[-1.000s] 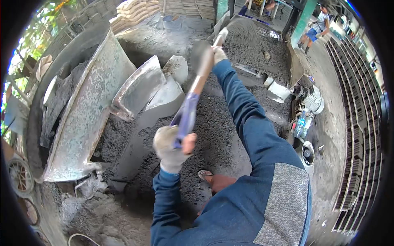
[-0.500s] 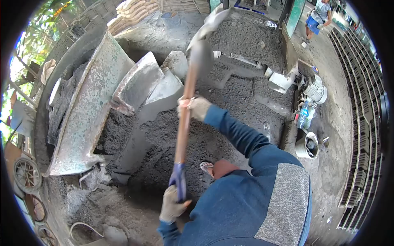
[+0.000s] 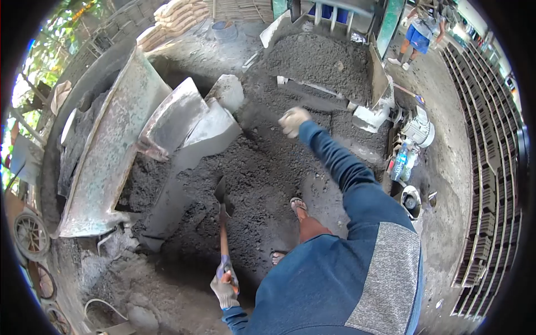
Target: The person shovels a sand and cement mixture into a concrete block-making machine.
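Note:
My left hand (image 3: 225,291), in a pale work glove, grips the purple end of a shovel (image 3: 224,237) low in the view. The shovel's wooden shaft points away from me, and its blade (image 3: 221,196) is against the dark, damp mix (image 3: 254,204) on the ground. My right hand (image 3: 294,122), gloved too, is off the shaft and stretched out forward above the mix. Its fingers look curled into a loose fist, slightly blurred, with nothing visible in them.
A large metal mixer drum (image 3: 114,151) with metal blades (image 3: 174,120) stands at left. A heap of grey material (image 3: 318,61) fills a bin ahead. A motor (image 3: 419,131), bottles (image 3: 401,162) and a bucket (image 3: 410,202) stand at right, near block racks (image 3: 486,167). Another person (image 3: 417,39) stands far right.
The shovel has come down from its raised position to the mix. My right hand has let go of the shaft and moved right and slightly forward. The other person has shifted.

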### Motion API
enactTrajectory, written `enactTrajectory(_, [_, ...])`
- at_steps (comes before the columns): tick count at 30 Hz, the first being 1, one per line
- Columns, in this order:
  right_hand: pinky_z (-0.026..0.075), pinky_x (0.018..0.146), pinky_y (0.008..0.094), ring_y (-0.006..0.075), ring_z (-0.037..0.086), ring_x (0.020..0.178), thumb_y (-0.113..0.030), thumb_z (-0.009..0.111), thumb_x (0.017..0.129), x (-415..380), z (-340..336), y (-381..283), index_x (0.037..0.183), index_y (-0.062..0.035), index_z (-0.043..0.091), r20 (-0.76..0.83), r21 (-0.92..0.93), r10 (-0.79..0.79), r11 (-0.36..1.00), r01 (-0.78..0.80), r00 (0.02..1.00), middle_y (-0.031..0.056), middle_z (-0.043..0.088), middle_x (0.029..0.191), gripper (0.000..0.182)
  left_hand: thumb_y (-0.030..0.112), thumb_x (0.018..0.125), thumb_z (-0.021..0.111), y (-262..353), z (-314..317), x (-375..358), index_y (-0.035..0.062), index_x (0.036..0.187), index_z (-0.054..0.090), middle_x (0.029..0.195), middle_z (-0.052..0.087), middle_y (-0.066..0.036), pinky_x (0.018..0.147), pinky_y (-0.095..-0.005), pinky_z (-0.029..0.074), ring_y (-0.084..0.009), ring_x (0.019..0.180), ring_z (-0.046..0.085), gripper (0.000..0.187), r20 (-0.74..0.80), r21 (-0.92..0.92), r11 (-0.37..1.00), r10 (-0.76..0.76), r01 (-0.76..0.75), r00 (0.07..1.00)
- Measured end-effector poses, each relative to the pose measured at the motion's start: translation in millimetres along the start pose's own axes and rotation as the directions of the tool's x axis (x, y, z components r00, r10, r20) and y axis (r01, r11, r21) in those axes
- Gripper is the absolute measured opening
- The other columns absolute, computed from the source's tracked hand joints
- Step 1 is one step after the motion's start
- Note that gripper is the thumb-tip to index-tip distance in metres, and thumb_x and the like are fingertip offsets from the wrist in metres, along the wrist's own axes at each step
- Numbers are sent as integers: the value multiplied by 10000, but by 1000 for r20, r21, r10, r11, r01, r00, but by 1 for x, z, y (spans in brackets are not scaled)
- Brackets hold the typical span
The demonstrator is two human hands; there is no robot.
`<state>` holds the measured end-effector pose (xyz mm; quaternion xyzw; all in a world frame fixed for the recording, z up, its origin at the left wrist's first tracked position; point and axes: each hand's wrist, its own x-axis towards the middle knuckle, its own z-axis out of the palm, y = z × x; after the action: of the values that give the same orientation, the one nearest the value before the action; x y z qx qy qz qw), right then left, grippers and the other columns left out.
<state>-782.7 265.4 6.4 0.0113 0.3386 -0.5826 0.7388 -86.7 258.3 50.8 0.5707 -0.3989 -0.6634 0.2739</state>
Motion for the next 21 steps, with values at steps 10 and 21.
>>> enactTrajectory(10, [476,983,400,356,579,1193,-421,624,876,-153,-155,-243,1380,-52,506,-488,-753,-862,495,-433,-138,223,590,1307,635,97,717,671,28,43,30,-32,834,671,592,544,-29,391,-258,315,-109,423,445,174,-179,148,988,-7,34,984])
enactTrajectory(21, [520,885,423,364,663,1008,-310,670,842,-157,-91,-241,1146,-19,658,-468,-765,-869,489,-418,-160,226,693,1051,421,61,705,656,101,100,61,-36,801,682,557,499,6,383,-257,277,-91,406,405,139,-213,139,989,-24,54,977])
